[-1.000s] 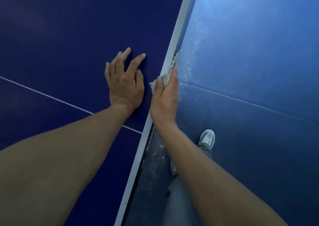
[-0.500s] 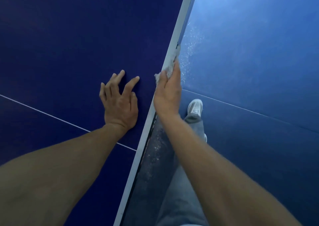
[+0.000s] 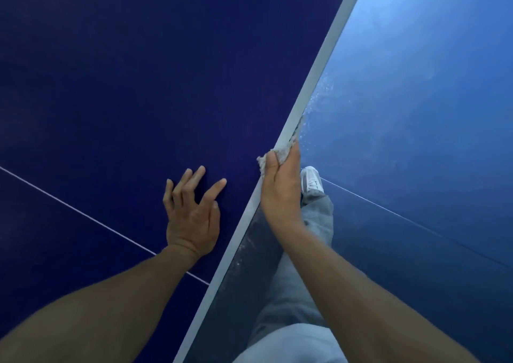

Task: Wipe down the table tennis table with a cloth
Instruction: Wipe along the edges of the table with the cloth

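Two bare hands are at the table's long side, seen from the head camera looking down. The left hand lies flat on the dark blue table, fingers straight and spread apart, holding nothing; its wrist is just beside a thin white line that crosses the top. The right hand sits on the white edge, thumb on top and fingers curled over the side, clamped on a pale grey cloth; the cloth is bunched against the edge, poking out ahead of the thumb and touching the strip there; how the fingers lie under the rim I cannot tell. Both bare forearms reach in from the bottom; the hands are near each other but apart. Beyond the edge lies a lighter blue floor, with pale specks scattered close to the rim above the cloth; one white shoe stands on it just right of the right hand; a grey trouser leg runs down beneath the right forearm.
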